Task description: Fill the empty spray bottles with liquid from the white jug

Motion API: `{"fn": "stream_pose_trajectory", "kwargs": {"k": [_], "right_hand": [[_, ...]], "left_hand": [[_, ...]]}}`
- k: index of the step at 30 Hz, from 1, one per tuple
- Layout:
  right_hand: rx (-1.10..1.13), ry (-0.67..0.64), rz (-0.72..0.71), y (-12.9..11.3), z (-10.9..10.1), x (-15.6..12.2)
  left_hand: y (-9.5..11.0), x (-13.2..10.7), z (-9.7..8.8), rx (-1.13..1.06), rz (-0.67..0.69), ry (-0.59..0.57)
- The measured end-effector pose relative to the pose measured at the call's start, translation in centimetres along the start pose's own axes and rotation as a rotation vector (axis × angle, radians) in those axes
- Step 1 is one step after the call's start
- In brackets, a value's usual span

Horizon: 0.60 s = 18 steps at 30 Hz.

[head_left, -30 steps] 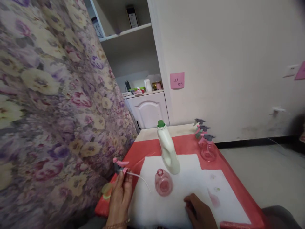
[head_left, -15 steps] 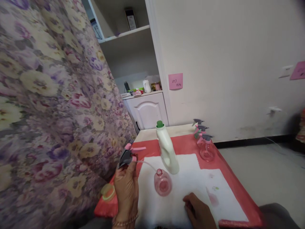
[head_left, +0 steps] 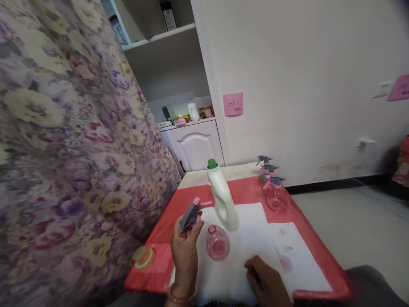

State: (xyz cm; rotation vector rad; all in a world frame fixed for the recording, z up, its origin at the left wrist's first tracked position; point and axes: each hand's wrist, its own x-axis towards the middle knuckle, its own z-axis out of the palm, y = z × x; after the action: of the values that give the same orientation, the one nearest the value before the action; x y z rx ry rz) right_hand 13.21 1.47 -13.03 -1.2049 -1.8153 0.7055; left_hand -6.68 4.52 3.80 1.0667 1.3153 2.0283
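My left hand (head_left: pixel 184 252) is closed around a grey and pink spray trigger head (head_left: pixel 191 212), held up just left of an open pink bottle (head_left: pixel 217 243). The bottle stands on white cloth (head_left: pixel 255 251) with its neck uncovered. Behind it stands a white jug with a green cap (head_left: pixel 221 198). My right hand (head_left: pixel 267 283) rests on the cloth near the front edge, fingers curled under; nothing shows in it.
The small table has a red cover (head_left: pixel 249 191). Pink spray bottles with grey triggers (head_left: pixel 273 190) stand at its far right. A green and yellow lid (head_left: pixel 143 257) lies at the front left corner. A floral curtain (head_left: pixel 64 149) hangs at left, a white cabinet (head_left: pixel 194 145) behind.
My left hand has lifted the trigger head from the table's left edge and carried it right, close to the open pink bottle. My right hand has stayed put.
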Motion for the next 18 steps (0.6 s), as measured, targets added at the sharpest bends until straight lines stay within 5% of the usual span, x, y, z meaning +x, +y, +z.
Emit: {"fn": "stream_pose_trajectory", "kwargs": {"k": [11, 18], "right_hand": [[-0.014, -0.036, 0.011, -0.2, -0.3, 0.1], [-0.006, -0.038, 0.014, -0.5, -0.6, 0.1]], "left_hand": [[-4.5, -1.3, -0.4, 0.136, -0.136, -0.199], [-5.4, -1.5, -0.9, 0.173, -0.134, -0.229]]}}
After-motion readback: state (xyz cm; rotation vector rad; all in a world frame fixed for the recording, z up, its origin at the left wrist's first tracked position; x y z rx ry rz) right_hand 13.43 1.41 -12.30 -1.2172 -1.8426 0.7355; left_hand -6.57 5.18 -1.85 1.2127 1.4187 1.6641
